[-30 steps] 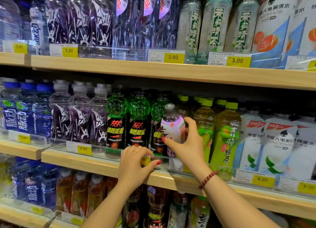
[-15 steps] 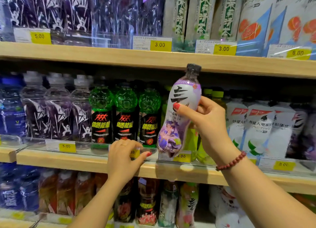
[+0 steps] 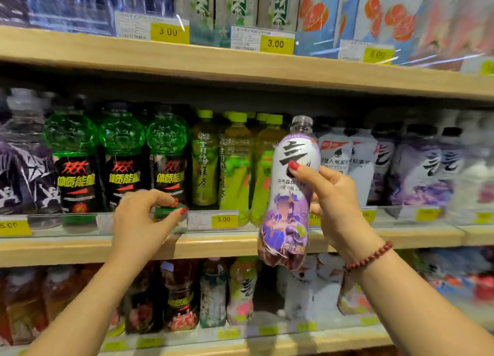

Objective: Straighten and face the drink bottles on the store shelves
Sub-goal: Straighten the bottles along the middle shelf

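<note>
The right hand is holding the purple bottle in the air in front of the middle shelf, cap leaning slightly right and base hanging below the shelf edge. Judged from here, the main risk is sitting at that base. If the bottle is going back into a row, it is likely to be catching on the clear rail unless it is being lifted first. A push at that angle could also be tipping the tea bottles directly behind it. The grip is lying at mid-body on a smooth label, so a knock could be twisting the bottle in the fingers. Matching purple bottles are standing further right, blurred; placing it among the teas would be leaving it misfiled.

Grip: the right hand is wrapping the bottle's waist, the thumb pressing on the label front and the fingers curling behind. The left hand is reaching to the rail below a green bottle, forefinger and thumb drawn close together. Whether they are pinching the rail, touching the bottle's base, or holding nothing cannot be told.
</note>
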`<act>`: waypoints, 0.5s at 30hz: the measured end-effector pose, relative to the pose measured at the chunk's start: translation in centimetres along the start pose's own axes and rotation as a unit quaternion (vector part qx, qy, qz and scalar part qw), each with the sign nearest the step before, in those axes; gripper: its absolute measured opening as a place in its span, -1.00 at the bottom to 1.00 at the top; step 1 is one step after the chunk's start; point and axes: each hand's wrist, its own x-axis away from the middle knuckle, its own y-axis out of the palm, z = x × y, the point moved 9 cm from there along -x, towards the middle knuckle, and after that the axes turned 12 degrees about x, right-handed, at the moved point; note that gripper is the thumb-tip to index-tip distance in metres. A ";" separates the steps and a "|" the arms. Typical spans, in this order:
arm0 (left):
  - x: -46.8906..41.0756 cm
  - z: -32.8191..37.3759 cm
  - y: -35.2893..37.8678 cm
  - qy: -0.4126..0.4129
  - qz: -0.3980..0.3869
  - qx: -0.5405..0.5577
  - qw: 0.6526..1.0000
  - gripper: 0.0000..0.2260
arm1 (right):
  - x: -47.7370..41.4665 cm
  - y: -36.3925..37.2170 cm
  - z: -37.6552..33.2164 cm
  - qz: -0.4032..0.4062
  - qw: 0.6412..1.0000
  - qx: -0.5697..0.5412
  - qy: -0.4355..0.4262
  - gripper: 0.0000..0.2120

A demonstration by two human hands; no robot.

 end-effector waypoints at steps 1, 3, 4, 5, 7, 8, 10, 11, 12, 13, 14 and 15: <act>-0.1 1.6 0.6 0.018 0.000 0.014 1.000 -0.84 | 0.0 -0.9 0.2 0.006 1.000 -0.003 0.004 -0.68; -0.3 5.3 2.2 0.051 -0.010 0.050 0.997 -0.84 | -0.2 -2.8 0.6 0.016 1.000 -0.004 0.011 -0.73; -0.3 7.1 3.3 0.064 -0.023 0.069 0.995 -0.85 | -0.3 -3.8 0.8 0.019 1.000 -0.005 0.011 -0.77; -0.1 8.9 4.5 0.073 -0.035 0.087 0.993 -0.85 | -0.5 -4.9 1.1 0.021 1.000 -0.006 0.011 -0.79; 0.3 12.1 6.7 0.079 -0.045 0.124 0.988 -0.86 | -0.6 -7.2 1.5 0.024 1.000 -0.008 0.011 -0.78; 0.5 13.6 7.8 0.076 -0.044 0.146 0.985 -0.87 | -0.7 -8.5 1.7 0.023 1.000 -0.010 0.011 -0.74; 1.1 16.5 10.2 0.060 -0.045 0.204 0.976 -0.89 | -1.1 -11.1 2.2 0.022 1.000 -0.008 0.011 -0.69; 1.6 17.8 11.6 0.047 -0.051 0.237 0.969 -0.89 | -1.4 -12.4 2.5 0.019 1.000 -0.002 0.010 -0.71; 2.0 19.0 13.1 0.030 -0.061 0.269 0.961 -0.88 | -1.6 -13.6 2.6 0.013 1.000 0.002 0.007 -0.74; 2.4 20.1 14.7 0.010 -0.077 0.298 0.951 -0.83 | -1.8 -14.6 2.7 0.005 1.000 0.001 0.003 -0.76; 2.9 21.2 16.4 -0.012 -0.100 0.320 0.942 -0.76 | -2.0 -15.7 2.9 -0.002 1.000 -0.002 -0.003 -0.77; 3.5 22.1 18.2 -0.039 -0.129 0.333 0.933 -0.66 | -2.3 -16.7 3.1 -0.007 1.000 -0.003 -0.008 -0.78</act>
